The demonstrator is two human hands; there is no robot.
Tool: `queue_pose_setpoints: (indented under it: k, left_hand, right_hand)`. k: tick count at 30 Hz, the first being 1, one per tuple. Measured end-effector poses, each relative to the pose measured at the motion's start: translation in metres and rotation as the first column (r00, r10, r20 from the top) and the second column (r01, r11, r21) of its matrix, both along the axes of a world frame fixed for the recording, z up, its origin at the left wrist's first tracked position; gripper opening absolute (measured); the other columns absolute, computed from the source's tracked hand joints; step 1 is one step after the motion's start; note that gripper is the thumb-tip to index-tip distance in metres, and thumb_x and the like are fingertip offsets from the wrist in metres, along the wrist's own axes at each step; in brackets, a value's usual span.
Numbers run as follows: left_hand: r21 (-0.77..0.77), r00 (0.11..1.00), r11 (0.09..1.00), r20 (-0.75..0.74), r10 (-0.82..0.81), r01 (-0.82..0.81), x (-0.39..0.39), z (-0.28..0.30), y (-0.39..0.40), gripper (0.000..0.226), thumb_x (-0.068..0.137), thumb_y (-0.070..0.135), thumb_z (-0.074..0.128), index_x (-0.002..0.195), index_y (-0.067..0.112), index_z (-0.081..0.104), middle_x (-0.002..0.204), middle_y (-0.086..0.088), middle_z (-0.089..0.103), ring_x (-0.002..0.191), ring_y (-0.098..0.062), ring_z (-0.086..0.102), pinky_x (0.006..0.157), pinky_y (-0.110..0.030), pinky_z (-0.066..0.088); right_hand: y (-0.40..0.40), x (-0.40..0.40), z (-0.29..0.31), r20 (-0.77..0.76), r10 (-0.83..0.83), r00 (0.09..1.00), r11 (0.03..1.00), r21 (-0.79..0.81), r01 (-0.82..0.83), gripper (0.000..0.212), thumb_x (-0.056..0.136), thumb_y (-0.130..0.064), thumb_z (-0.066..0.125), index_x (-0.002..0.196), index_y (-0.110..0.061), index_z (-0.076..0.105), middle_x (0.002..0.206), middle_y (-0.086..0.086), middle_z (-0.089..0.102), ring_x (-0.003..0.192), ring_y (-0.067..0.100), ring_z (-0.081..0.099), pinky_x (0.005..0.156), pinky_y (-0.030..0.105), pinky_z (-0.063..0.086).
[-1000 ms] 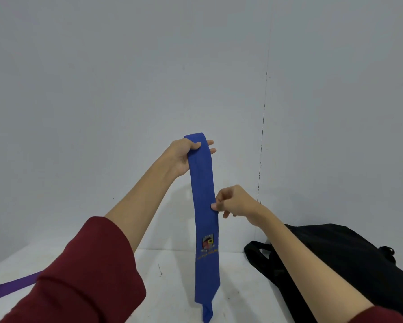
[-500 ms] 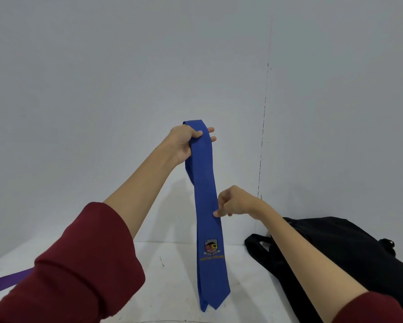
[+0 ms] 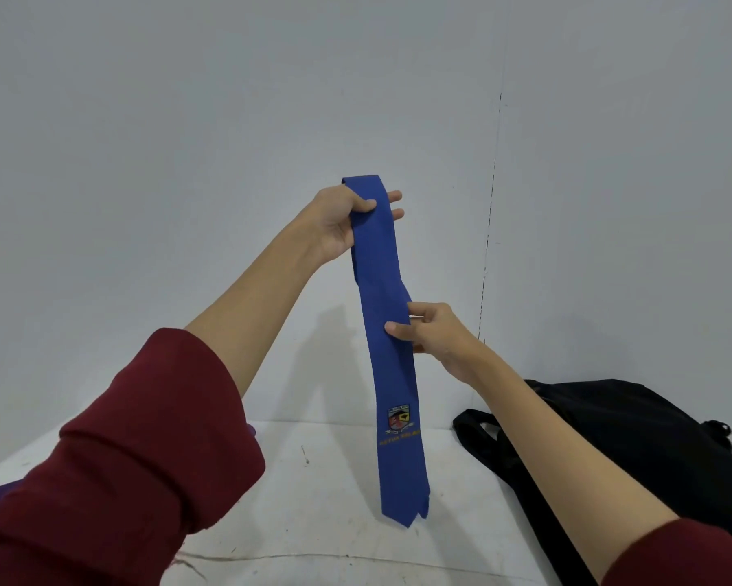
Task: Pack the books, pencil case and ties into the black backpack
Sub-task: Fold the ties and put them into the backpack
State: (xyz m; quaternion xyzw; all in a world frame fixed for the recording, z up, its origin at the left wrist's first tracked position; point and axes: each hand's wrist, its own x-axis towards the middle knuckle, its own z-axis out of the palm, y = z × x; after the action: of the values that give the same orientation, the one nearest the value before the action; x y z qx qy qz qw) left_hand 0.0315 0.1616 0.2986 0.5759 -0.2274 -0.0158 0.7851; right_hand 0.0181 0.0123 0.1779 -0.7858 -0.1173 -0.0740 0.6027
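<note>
Tie [image 3: 387, 374] is hanging limp and light; left hand [image 3: 347, 222] is gripping its top, right hand [image 3: 434, 332] is pinching midway, probably the fold point.

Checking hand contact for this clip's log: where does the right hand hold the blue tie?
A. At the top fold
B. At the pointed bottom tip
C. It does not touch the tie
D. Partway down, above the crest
D: the right hand pinches the blue tie at mid-length, above the embroidered crest, while the left hand grips the top.
</note>
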Motion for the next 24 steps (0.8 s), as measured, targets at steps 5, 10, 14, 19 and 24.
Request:
queue_pose_setpoints:
  k: [5,10,14,19,24]
  left_hand:
    - [-0.018,0.999,1.000,-0.035,0.007,-0.007,0.005,-0.005,0.002,0.043,0.092,-0.011,0.033,0.133,-0.002,0.040,0.106,-0.009,0.067,0.085,-0.023,0.070,0.067,-0.030,0.058]
    - [-0.048,0.998,0.999,-0.063,-0.017,0.014,0.008,-0.013,0.005,0.037,0.094,-0.010,0.031,0.128,-0.005,0.044,0.106,-0.009,0.066,0.083,-0.018,0.069,0.065,-0.026,0.058]
    - [-0.083,0.992,0.996,-0.125,0.017,-0.028,0.021,-0.030,0.010,0.032,0.095,-0.008,0.033,0.125,-0.007,0.044,0.107,-0.013,0.065,0.084,-0.019,0.068,0.065,-0.026,0.058]
    - [0.296,0.971,0.951,-0.186,0.149,-0.090,0.037,-0.074,0.031,0.023,0.098,0.007,0.044,0.116,-0.005,0.055,0.097,-0.014,0.067,0.080,-0.021,0.068,0.064,-0.025,0.058]
    - [0.827,0.986,0.555,-0.004,0.164,-0.089,0.028,-0.103,0.039,0.042,0.096,0.040,0.048,0.094,0.003,0.069,0.086,-0.007,0.074,0.073,-0.017,0.071,0.067,-0.025,0.056]
  right_hand:
    - [-0.003,-0.001,-0.004,-0.020,0.071,0.997,0.996,-0.048,-0.071,0.029,0.089,-0.013,0.064,0.118,-0.007,0.064,0.112,0.005,0.069,0.100,0.022,0.065,0.090,0.036,0.054]
    - [-0.008,-0.003,0.000,-0.048,0.196,0.979,0.980,0.045,-0.194,0.025,0.092,-0.022,0.058,0.112,-0.008,0.066,0.106,0.002,0.071,0.090,0.017,0.068,0.080,0.028,0.056]
    - [-0.011,-0.006,0.008,-0.025,0.198,0.980,0.980,0.034,-0.197,0.018,0.096,-0.013,0.052,0.093,-0.007,0.068,0.088,0.000,0.070,0.075,0.012,0.066,0.069,0.021,0.052]
    - [-0.017,-0.010,0.020,0.051,0.160,0.986,0.985,0.059,-0.163,0.018,0.094,-0.010,0.053,0.083,-0.006,0.067,0.080,0.002,0.066,0.069,0.014,0.060,0.069,0.022,0.049]
    - [-0.011,-0.008,0.040,0.081,0.140,0.987,0.989,0.031,-0.143,0.010,0.094,-0.011,0.054,0.095,-0.004,0.061,0.088,0.008,0.058,0.078,0.019,0.054,0.072,0.025,0.047]
